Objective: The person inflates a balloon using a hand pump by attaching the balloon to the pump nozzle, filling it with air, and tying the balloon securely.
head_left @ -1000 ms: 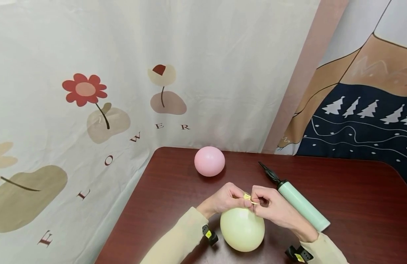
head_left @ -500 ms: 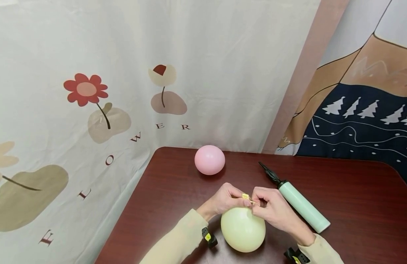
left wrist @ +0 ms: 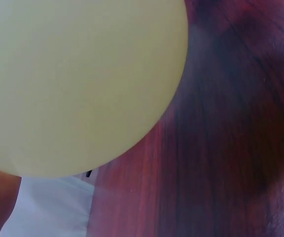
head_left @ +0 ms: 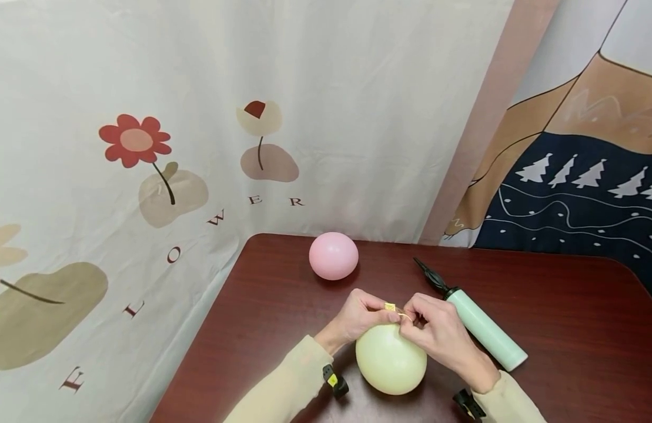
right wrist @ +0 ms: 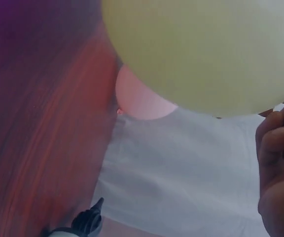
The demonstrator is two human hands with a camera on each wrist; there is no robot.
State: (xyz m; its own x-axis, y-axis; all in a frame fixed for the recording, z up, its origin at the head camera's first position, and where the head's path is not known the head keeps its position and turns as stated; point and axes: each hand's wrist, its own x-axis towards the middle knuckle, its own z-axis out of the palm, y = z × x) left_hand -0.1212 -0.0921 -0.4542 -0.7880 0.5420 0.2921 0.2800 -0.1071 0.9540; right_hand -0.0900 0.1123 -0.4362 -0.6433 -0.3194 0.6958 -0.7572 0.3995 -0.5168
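Observation:
A pale yellow inflated balloon (head_left: 391,359) hangs below both hands in the head view, its round body close over the table. My left hand (head_left: 360,316) pinches the balloon's neck between thumb and index finger, and a flat yellow end (head_left: 390,306) sticks up above them. Close beside it, my right hand (head_left: 437,330) pinches at a thin yellow strand that runs across from the left fingertips. In the left wrist view the balloon (left wrist: 78,84) covers the fingers. Curled fingers of the right hand (right wrist: 282,158) show below the balloon's edge in the right wrist view.
A pink balloon (head_left: 333,256) lies at the back of the dark red table (head_left: 579,329). Right of my right hand lies a mint green hand pump (head_left: 487,329) with a black nozzle. Printed curtains (head_left: 368,117) hang behind the table's far edge.
Both hands and the yellow balloon have risen slightly. The right fingers have come in closer to the left fingertips, and the yellow strand between them shows shorter and more bent.

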